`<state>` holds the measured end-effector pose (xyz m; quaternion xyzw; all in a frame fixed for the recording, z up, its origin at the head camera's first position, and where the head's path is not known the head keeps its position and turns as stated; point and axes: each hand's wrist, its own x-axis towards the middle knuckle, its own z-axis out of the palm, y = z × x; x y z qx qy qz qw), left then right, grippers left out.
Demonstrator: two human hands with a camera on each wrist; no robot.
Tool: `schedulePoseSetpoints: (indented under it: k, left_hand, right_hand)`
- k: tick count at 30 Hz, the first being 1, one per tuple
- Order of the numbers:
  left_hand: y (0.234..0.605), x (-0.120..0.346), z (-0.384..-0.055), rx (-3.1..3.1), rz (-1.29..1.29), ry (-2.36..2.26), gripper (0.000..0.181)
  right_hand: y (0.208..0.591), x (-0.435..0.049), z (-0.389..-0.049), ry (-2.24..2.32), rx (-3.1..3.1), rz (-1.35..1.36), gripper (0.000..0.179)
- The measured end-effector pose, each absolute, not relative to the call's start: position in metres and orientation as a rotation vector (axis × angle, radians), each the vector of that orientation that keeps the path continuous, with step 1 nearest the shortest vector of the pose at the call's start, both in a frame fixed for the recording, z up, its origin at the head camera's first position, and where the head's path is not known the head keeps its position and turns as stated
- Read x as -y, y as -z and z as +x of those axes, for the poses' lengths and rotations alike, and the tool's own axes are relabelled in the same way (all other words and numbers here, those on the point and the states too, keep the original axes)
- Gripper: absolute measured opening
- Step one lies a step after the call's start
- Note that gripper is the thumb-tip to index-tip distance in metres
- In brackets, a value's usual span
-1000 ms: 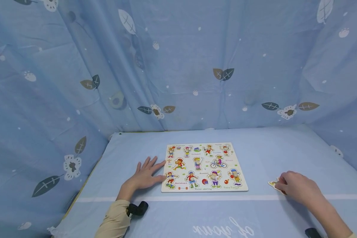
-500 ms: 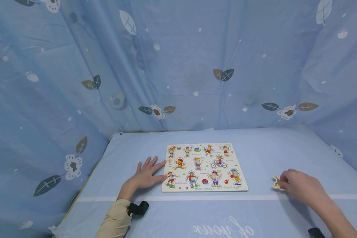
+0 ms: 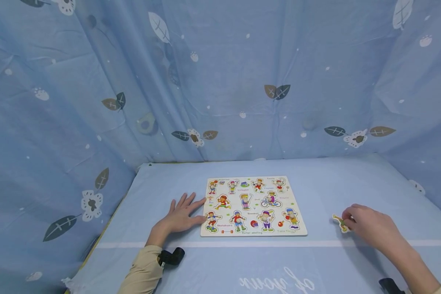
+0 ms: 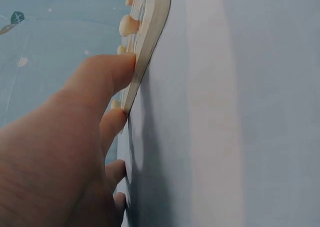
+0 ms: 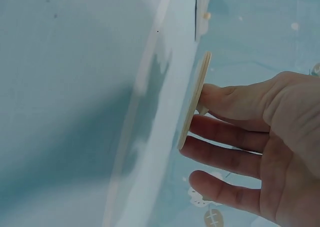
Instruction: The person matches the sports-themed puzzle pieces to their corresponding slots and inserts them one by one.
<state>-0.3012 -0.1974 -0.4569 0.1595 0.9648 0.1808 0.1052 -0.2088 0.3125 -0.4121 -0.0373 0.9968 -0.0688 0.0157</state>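
Right of the board, my right hand pinches a small wooden puzzle piece by its knob; part of the printed figure is hidden behind the fingers. Seen edge-on in the right wrist view, the thin piece is held off the table, its shadow beside it. My left hand lies with fingers spread at the left edge of the wooden knob puzzle board. In the left wrist view its thumb touches the edge of the board, near the round knobs. Several sports figures with knobs sit on the board.
The table wears a light blue cloth with a white stripe and white lettering along the front. Blue patterned curtains close off the back and sides. A black camera mount is strapped to the left wrist.
My right hand has turned the puzzle piece between its fingers and raised it slightly; it tilts differently and shows more now. The left hand and the board stay where they were.
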Motion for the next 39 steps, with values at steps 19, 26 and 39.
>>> schedulePoseSetpoints:
  k: [19, 26, 39]
  left_hand:
    - [0.455, 0.197, -0.3, -2.839, 0.476, -0.538, 0.071]
    - [0.453, 0.196, -0.299, -2.84, 0.459, -0.539, 0.071]
    - [0.457, 0.195, -0.301, -2.852, 0.455, -0.522, 0.072]
  right_hand:
    - [0.413, -0.302, -0.21, 0.153, -3.238, -0.237, 0.007]
    - [0.411, -0.293, -0.214, 0.151, -3.253, -0.294, 0.007]
    - [0.404, -0.257, -0.236, 0.151, -3.272, -0.476, 0.008]
